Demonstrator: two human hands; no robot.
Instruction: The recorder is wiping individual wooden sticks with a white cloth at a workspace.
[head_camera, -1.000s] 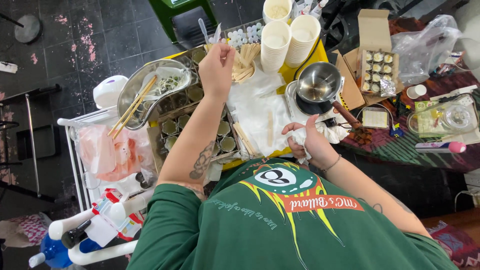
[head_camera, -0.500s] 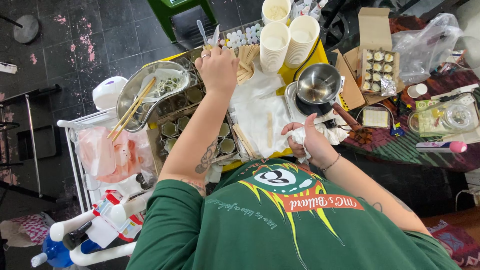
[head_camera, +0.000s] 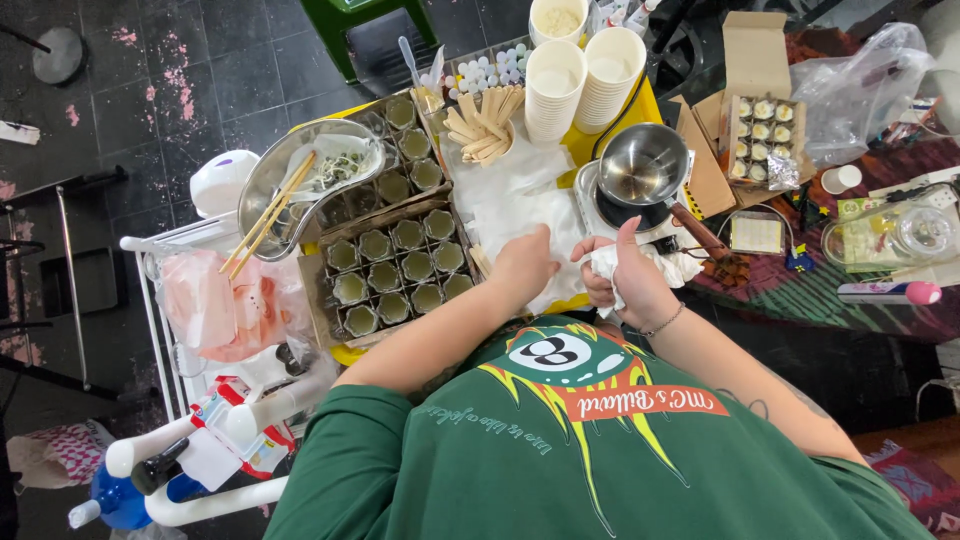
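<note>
My right hand (head_camera: 628, 278) is closed around a crumpled white tissue (head_camera: 604, 262), thumb pointing up. My left hand (head_camera: 524, 266) is just to its left, knuckles up, fingers curled down onto the white paper sheet (head_camera: 500, 205) covering the table; what those fingers hold is hidden. Left of that hand is a cardboard tray (head_camera: 322, 310) with several small cups of green filling (head_camera: 400, 268). Beyond the hands stands a steel saucepan (head_camera: 640, 168) on a small burner.
A metal bowl with chopsticks (head_camera: 305, 180) sits at the left. Wooden sticks (head_camera: 485, 118) and stacks of paper cups (head_camera: 580, 80) stand at the back. An open box of small filled shells (head_camera: 760, 135), a glass jar (head_camera: 905, 232) and a pink bag (head_camera: 225, 300) surround the work area.
My left hand has drawn back from the wooden sticks at the far side and come down beside my right hand. The right hand keeps its hold on the tissue.
</note>
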